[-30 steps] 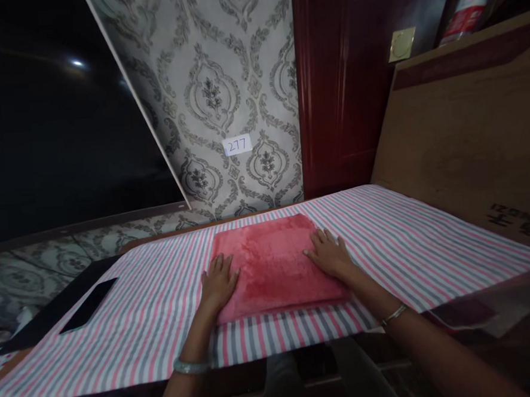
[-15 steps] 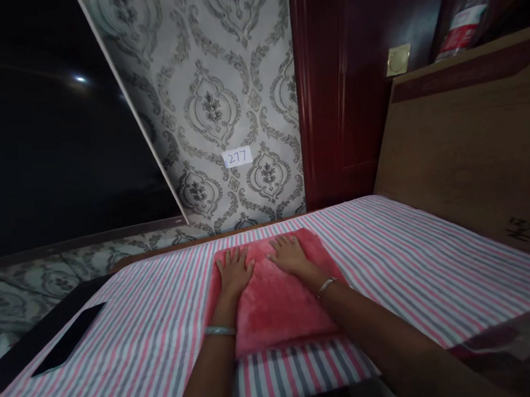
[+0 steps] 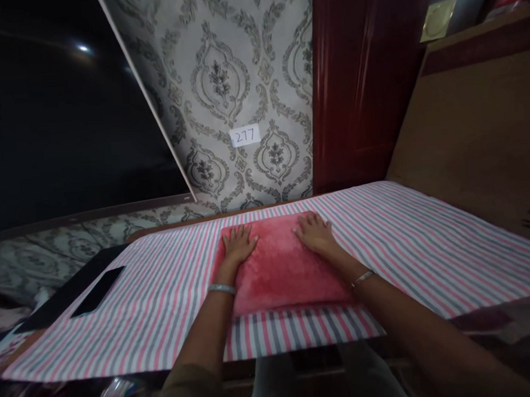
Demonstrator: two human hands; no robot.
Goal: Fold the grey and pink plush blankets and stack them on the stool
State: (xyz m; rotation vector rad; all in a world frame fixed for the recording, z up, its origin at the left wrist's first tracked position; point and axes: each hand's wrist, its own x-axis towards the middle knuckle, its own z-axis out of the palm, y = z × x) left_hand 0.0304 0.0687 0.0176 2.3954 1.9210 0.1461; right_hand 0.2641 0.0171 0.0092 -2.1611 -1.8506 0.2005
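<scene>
A plush pinkish-red cloth (image 3: 282,269), folded into a flat rectangle, lies on the striped tablecloth (image 3: 170,270). Flat on its far left corner rests my left hand (image 3: 238,244), fingers spread. My right hand (image 3: 316,233) presses on the far right corner, its fingers also spread and pointing away from me. Both palms touch the cloth's top, and neither hand grips anything. Whether the cloth is a blanket or a cushion cover, I cannot tell.
A dark phone (image 3: 98,291) lies on the left of the tablecloth. Behind it hangs a large black television (image 3: 71,114). A big cardboard box (image 3: 480,131) stands at the right. Fixed to the patterned wall is a paper label (image 3: 245,135) reading 277.
My right hand has slid right, to the cloth's far right corner, so my hands are wider apart. My left hand stays near the far left corner. The view has tilted down.
</scene>
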